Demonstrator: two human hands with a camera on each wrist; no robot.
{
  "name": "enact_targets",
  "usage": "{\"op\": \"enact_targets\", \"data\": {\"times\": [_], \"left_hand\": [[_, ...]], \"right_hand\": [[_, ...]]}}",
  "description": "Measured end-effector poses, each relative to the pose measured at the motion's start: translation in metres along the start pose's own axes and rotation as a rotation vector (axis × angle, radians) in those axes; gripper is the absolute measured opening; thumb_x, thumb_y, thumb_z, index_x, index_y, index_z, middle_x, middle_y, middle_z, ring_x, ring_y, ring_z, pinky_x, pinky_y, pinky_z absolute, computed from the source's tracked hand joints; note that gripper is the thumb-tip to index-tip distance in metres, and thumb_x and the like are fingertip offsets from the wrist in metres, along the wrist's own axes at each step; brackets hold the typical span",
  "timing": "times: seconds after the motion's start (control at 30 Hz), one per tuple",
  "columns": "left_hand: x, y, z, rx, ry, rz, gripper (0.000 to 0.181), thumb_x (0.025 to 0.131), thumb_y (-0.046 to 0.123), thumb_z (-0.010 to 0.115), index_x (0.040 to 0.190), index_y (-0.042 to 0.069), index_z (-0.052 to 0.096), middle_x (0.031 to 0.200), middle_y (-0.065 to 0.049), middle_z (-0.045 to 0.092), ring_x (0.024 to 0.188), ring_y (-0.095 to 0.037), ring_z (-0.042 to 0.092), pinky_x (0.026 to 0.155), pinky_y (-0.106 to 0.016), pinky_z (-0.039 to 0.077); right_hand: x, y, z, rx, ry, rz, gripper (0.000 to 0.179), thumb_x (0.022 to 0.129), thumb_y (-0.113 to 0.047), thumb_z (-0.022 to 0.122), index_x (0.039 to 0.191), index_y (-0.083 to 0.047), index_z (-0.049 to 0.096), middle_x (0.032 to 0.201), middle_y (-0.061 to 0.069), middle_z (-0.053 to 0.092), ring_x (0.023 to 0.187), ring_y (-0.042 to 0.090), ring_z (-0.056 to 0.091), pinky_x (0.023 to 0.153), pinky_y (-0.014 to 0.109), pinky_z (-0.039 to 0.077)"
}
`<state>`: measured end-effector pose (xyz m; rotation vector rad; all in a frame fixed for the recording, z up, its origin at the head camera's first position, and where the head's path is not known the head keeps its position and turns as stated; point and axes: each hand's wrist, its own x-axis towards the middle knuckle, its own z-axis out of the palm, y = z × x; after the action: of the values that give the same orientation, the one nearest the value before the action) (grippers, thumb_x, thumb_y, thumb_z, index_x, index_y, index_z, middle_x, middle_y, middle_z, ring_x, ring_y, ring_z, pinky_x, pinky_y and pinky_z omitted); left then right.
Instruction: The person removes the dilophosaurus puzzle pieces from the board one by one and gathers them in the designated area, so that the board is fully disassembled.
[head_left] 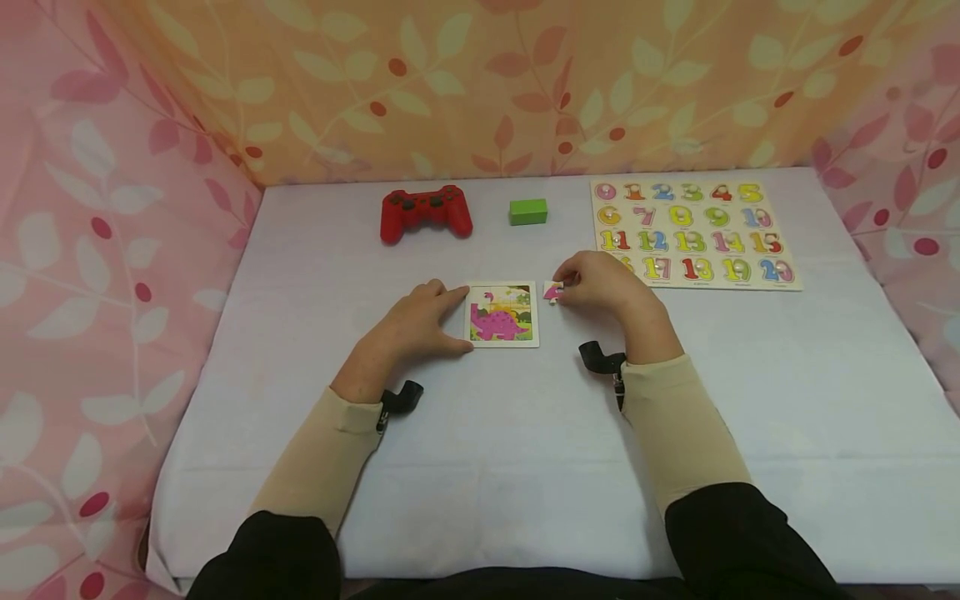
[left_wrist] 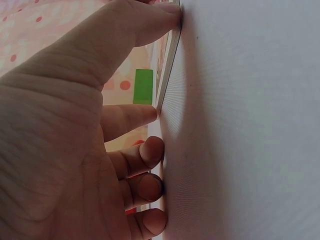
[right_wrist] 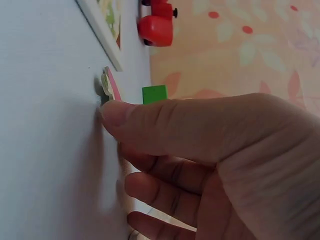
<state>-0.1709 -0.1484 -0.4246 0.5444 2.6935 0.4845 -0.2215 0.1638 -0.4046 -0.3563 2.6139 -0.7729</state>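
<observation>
A small square jigsaw puzzle [head_left: 501, 314] in a white frame lies on the table, with a pink dinosaur picture and a lighter gap at its upper left. My left hand [head_left: 422, 323] steadies it, its straight index finger and thumb touching the two left corners. In the left wrist view the thumb [left_wrist: 157, 22] is at the frame's edge, while the other fingers rest loosely by the cloth. Just right of the puzzle, my right hand [head_left: 603, 287] pinches a pink and white puzzle piece [head_left: 552, 291] between thumb and fingers. The right wrist view shows this piece [right_wrist: 111, 84] tilted, close over the cloth.
A red game controller [head_left: 426, 213] and a green block [head_left: 528, 212] lie toward the back. At the back right, a number puzzle board [head_left: 693, 237] reaches behind my right hand. Floral cloth walls [head_left: 480, 92] enclose the white table [head_left: 495, 483].
</observation>
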Motion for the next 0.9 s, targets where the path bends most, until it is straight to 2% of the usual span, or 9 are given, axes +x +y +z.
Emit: {"op": "enact_targets", "data": {"times": [0.33,0.57,0.7,0.9], "left_hand": [[-0.001,0.0,0.0,-0.011,-0.005,-0.005,0.097,0.081,0.053,0.082,0.161,0.021,0.037,0.131,-0.005,0.049,0.119,-0.022,0.044,0.1,-0.043,0.047],[-0.001,0.0,0.0,-0.004,-0.006,-0.004,0.097,0.081,0.054,0.082,0.161,0.021,0.037,0.131,-0.006,0.05,0.118,-0.022,0.045,0.099,-0.043,0.047],[-0.001,-0.001,0.001,-0.007,-0.006,-0.002,0.097,0.081,0.054,0.082,0.161,0.021,0.037,0.13,-0.006,0.05,0.117,-0.022,0.045,0.099,-0.043,0.047],[-0.002,-0.001,0.001,-0.011,0.007,0.001,0.097,0.08,0.054,0.081,0.16,0.021,0.039,0.127,-0.005,0.05,0.116,-0.021,0.045,0.097,-0.043,0.048]], "right_hand": [[0.001,-0.001,0.001,-0.012,-0.007,0.011,0.033,0.088,-0.012,0.076,0.12,-0.003,0.072,0.114,0.013,0.067,0.106,0.03,0.057,0.099,0.048,0.045],[-0.01,-0.007,-0.011,-0.003,0.028,0.018,0.04,0.089,-0.015,0.073,0.128,-0.006,0.07,0.119,0.012,0.063,0.107,0.03,0.054,0.096,0.047,0.045],[-0.018,-0.013,-0.021,-0.008,0.058,-0.018,0.041,0.091,-0.017,0.07,0.131,-0.005,0.069,0.117,0.013,0.063,0.103,0.03,0.053,0.088,0.046,0.045],[-0.026,-0.026,-0.027,-0.045,0.132,-0.116,0.041,0.092,-0.023,0.076,0.128,-0.005,0.07,0.115,0.014,0.064,0.097,0.029,0.054,0.083,0.044,0.045]]}}
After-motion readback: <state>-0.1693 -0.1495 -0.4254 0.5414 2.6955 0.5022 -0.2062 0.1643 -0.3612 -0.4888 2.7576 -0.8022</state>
